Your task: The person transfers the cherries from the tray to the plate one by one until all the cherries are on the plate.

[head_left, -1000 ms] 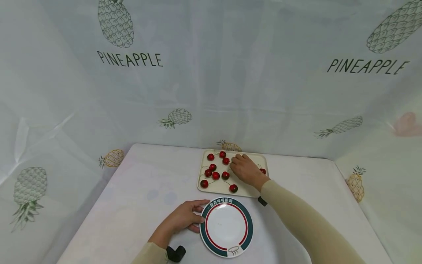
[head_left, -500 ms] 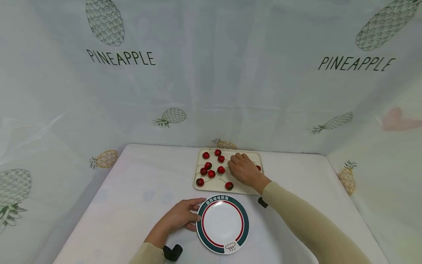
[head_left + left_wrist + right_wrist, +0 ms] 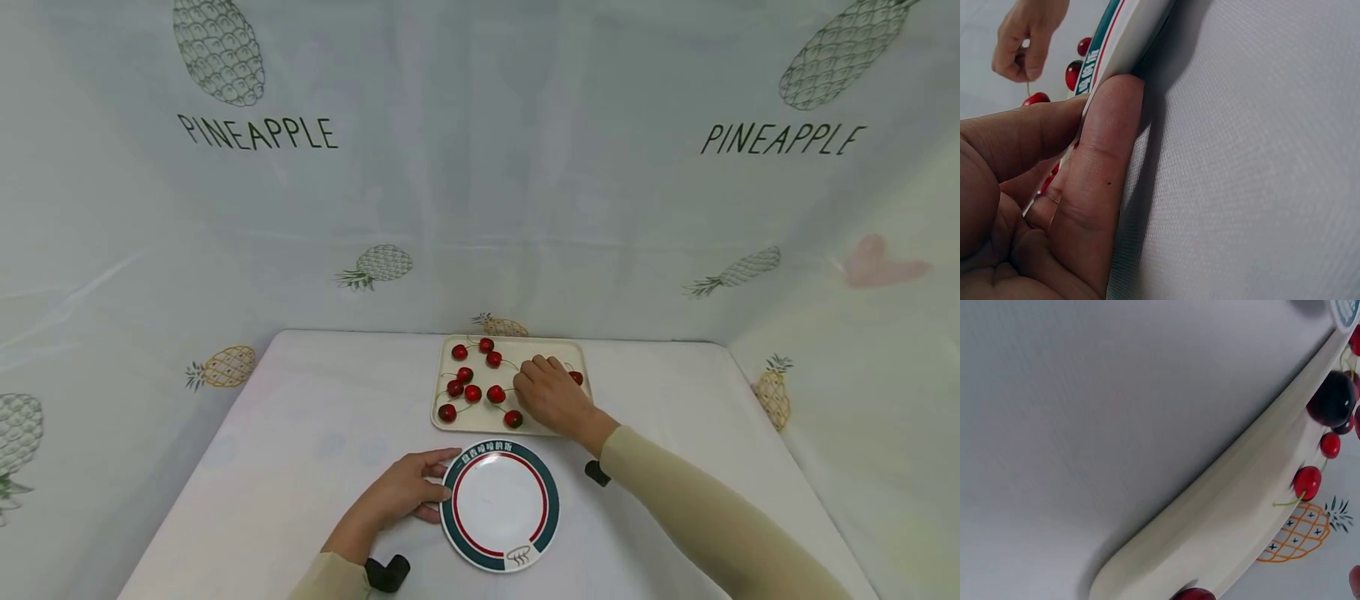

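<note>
Left hand [image 3: 405,490]: grip narrow, holding the rim of a plate [image 3: 497,504] (white centre, dark green band) on the table [image 3: 300,417]. Beyond the plate, a cream tray [image 3: 477,422] contains scattered red cherries [image 3: 472,393]. Right hand [image 3: 553,396], above the tray: grip narrow, pinching the stem of one cherry [image 3: 496,394].

A curtained-off booth; what room holds it cannot be told. Pale sheeting [image 3: 510,192], printed with large pineapples [image 3: 221,54] at ten and two o'clock, hangs from nine through twelve to three, round a table [image 3: 292,425] at six.
</note>
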Tool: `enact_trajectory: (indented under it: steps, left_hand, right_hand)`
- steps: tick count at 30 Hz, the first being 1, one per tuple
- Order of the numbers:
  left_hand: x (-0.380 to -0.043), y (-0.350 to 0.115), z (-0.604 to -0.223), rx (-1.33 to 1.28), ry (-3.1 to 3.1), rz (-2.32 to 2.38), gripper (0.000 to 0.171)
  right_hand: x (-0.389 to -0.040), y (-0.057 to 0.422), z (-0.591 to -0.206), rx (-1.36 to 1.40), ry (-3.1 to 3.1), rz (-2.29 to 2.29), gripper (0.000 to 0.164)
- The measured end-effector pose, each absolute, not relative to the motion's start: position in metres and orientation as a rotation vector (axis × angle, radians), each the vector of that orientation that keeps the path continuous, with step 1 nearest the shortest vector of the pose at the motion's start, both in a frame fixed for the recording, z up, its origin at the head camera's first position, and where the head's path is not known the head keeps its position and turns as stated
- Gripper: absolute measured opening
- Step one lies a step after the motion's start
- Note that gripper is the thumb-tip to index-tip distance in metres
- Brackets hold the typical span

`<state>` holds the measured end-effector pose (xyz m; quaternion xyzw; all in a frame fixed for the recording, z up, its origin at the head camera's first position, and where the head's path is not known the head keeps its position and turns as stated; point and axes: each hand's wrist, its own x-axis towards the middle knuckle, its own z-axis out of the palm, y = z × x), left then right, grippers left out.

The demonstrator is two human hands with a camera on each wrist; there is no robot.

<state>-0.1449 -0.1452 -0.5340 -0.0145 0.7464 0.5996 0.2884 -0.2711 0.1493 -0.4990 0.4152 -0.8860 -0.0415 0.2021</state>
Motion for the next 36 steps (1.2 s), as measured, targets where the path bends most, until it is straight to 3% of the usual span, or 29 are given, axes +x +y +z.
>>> enact_trajectory:
  steps: [24,36]
  left_hand:
    - [-0.146,-0.148,-0.534,-0.023,1.989,1.61,0.07]
    - [-0.145,-0.146,-0.527,0.001,1.978,1.611,0.069]
  right_hand:
    - [-0.211,0.141,-0.503,1.15,-2.501,0.097,0.019]
    - [-0.181,0.13,-0.519,1.223,-2.51,0.137,0.013]
